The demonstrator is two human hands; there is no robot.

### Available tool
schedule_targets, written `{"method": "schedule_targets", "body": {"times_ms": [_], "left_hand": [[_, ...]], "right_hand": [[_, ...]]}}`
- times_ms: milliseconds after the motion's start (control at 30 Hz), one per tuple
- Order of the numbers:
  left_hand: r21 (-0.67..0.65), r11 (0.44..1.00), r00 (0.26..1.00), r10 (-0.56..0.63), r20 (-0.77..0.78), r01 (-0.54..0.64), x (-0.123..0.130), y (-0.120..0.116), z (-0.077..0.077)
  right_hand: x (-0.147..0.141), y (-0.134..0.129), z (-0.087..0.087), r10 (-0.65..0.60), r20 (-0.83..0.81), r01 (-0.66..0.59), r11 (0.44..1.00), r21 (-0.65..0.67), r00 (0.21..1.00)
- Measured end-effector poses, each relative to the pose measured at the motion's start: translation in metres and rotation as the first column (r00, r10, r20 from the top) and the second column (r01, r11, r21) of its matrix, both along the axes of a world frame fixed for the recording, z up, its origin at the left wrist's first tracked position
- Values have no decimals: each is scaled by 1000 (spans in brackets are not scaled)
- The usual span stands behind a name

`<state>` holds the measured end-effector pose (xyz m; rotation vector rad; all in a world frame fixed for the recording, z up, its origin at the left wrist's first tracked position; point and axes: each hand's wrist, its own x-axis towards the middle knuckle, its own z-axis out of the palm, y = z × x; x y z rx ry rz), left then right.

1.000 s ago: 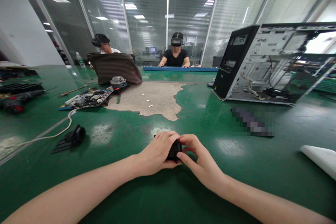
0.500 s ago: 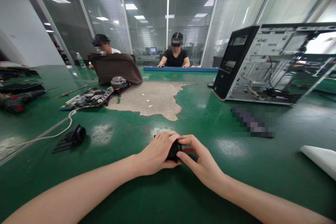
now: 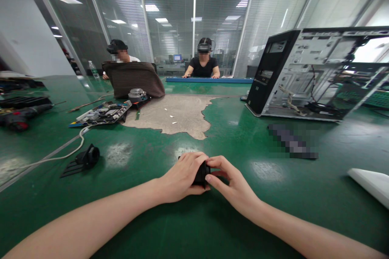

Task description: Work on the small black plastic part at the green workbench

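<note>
Close in front of me, on the green tabletop (image 3: 133, 210), is a small, dark, boxy black plastic part (image 3: 199, 176). My left hand (image 3: 184, 176) is wrapped over it from above, fingers on the far side and thumb along the near side. Its right end is pinched between the thumb and fingers of my right hand (image 3: 227, 180). Most of the part is hidden under my left hand, so its exact kind cannot be made out. To the left lies a black plastic piece with a round ring and slatted base (image 3: 83, 160), apart from both hands.
A circuit board (image 3: 103, 113) and a pale cable (image 3: 75, 149) lie at left, a power drill (image 3: 26, 115) beyond them. At right stand an open computer case (image 3: 304, 73) and a white object (image 3: 372, 186). Two people sit across the table, one behind a brown cloth-covered shape (image 3: 132, 79).
Both hands keep their hold on the black plastic part; my right thumb shifts very slightly. Everything else looks the same.
</note>
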<state>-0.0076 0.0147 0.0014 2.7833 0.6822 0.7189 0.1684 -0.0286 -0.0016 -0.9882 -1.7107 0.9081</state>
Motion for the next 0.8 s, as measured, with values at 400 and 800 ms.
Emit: {"method": "schedule_targets", "body": {"times_ms": [400, 800], "left_hand": [[-7, 1000, 1000, 1, 2, -1, 0, 0, -1], [-5, 1000, 1000, 10, -2, -10, 1, -1, 1]], "right_hand": [[0, -1, 1, 51, 2, -51, 991, -120, 999], [-1, 0, 0, 44, -49, -53, 982, -184, 998]]}}
